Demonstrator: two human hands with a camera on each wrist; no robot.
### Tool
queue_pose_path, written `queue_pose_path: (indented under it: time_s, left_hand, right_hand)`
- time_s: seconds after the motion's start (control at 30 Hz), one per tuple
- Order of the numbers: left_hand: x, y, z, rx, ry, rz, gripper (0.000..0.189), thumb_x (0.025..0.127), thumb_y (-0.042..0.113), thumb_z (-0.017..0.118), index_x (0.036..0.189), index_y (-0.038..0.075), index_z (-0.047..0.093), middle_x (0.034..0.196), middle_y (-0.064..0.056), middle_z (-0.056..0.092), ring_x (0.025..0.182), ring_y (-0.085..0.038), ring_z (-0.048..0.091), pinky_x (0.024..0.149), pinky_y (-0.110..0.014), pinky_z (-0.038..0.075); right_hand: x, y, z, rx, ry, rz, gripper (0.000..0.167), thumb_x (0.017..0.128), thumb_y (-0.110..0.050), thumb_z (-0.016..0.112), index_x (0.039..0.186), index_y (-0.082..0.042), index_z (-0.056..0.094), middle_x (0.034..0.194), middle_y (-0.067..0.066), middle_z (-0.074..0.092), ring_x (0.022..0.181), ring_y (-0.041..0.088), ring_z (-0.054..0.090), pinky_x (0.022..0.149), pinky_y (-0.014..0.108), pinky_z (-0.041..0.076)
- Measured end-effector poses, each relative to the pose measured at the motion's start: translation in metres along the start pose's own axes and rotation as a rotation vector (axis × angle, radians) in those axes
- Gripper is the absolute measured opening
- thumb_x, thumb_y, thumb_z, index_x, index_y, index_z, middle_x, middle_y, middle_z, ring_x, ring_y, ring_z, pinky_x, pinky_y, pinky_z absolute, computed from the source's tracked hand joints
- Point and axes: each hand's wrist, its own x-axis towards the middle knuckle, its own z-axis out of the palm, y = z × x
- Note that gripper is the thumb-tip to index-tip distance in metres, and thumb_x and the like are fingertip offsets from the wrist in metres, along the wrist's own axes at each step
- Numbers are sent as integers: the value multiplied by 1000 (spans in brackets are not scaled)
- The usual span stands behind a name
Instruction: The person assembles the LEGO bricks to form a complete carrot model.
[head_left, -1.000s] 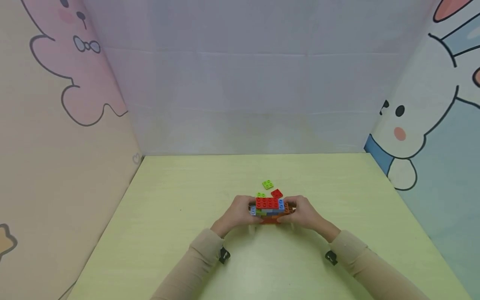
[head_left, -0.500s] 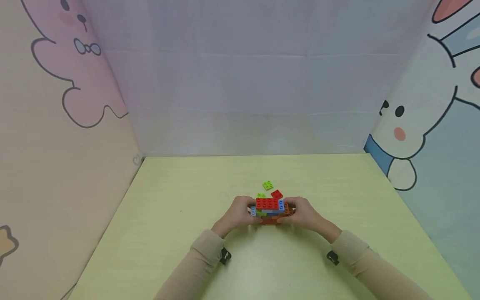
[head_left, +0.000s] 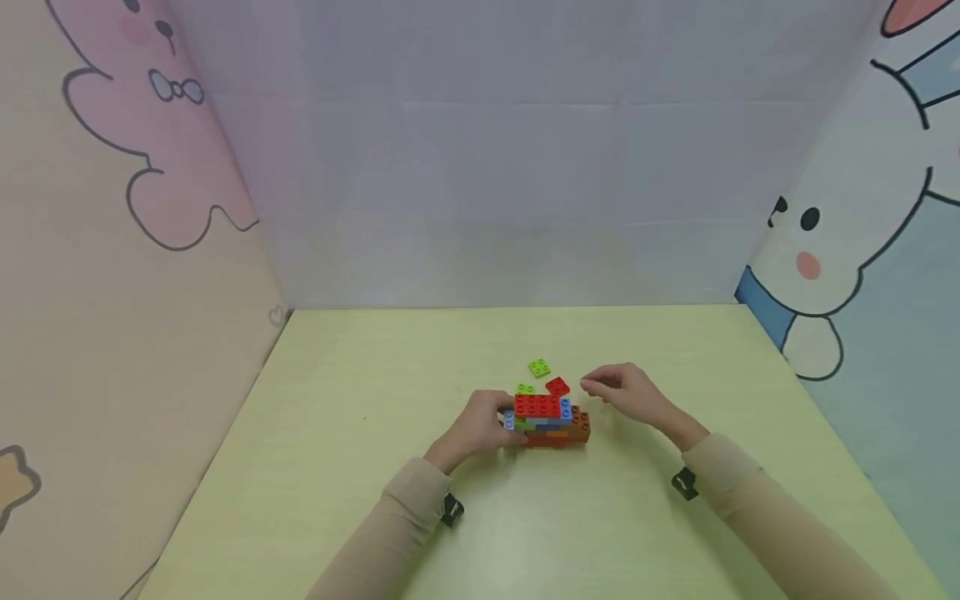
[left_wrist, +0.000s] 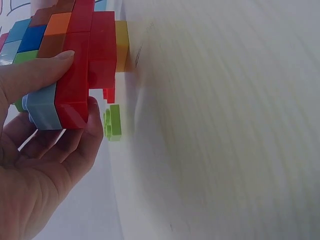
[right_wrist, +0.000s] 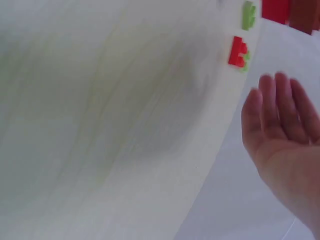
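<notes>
My left hand (head_left: 482, 427) grips the left end of a toy brick build (head_left: 555, 432), thumb on the near side and fingers behind. In the left wrist view the toy brick build (left_wrist: 75, 85) shows red, brown, orange, blue and green bricks in layers, with a yellow brick (left_wrist: 122, 46) underneath. A red plate with studs tops it in the head view. My right hand (head_left: 633, 393) is off to the right of the build, holding nothing, beside a loose red brick (head_left: 557, 386). The right wrist view shows its fingers extended, near the red brick (right_wrist: 237, 51).
Two loose lime green bricks lie behind the build: one farther back (head_left: 539, 367), the other (head_left: 525, 388) close behind it, partly hidden. The pale yellow-green table (head_left: 390, 358) meets a white back wall, with cartoon-printed walls on both sides.
My right hand has let go of the build's right end and moved up and to the right, uncovering the brown bricks there. The left hand keeps its grip.
</notes>
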Motion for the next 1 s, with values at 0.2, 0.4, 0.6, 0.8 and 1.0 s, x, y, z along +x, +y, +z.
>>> queue_pose_path:
  time_s: [0.2, 0.4, 0.6, 0.8, 1.0]
  left_hand:
    - [0, 0, 0, -8, -4, -25, 37, 70, 15, 86, 104, 12, 73, 93, 10, 66, 86, -9, 56, 75, -28, 46]
    - [1, 1, 1, -13, -8, -41, 37, 70, 15, 85, 106, 12, 73, 94, 10, 65, 86, -9, 56, 75, -27, 46]
    - [1, 5, 1, -10, -9, -41, 36, 71, 15, 85, 105, 13, 73, 94, 10, 66, 86, -9, 56, 75, -27, 46]
    - [2, 4, 0, -16, -6, -19, 36, 70, 14, 85, 103, 13, 73, 93, 10, 66, 84, -8, 56, 73, -25, 46]
    - [1, 3, 0, 3, 0, -22, 36, 69, 14, 86, 104, 13, 73, 92, 10, 66, 85, -8, 56, 74, -26, 46]
  right_hand:
    - [22, 13, 17, -274, 16, -2, 33, 89, -12, 67, 120, 0, 63, 115, 13, 63, 103, 31, 59, 84, 45, 48]
    - [38, 16, 31, -375, -18, -42, 41, 85, -5, 67, 125, 1, 60, 125, 16, 59, 117, 34, 52, 94, 50, 40]
    - [45, 16, 32, -399, -75, -64, 41, 85, -4, 70, 124, -1, 61, 124, 14, 60, 118, 35, 50, 96, 51, 38]
    - [47, 14, 32, -412, -100, -101, 37, 85, -5, 71, 121, -3, 65, 120, 10, 62, 116, 33, 52, 98, 51, 36]
    - [44, 14, 30, -419, -82, -82, 35, 86, -6, 69, 120, 1, 64, 119, 13, 62, 114, 34, 53, 95, 50, 39]
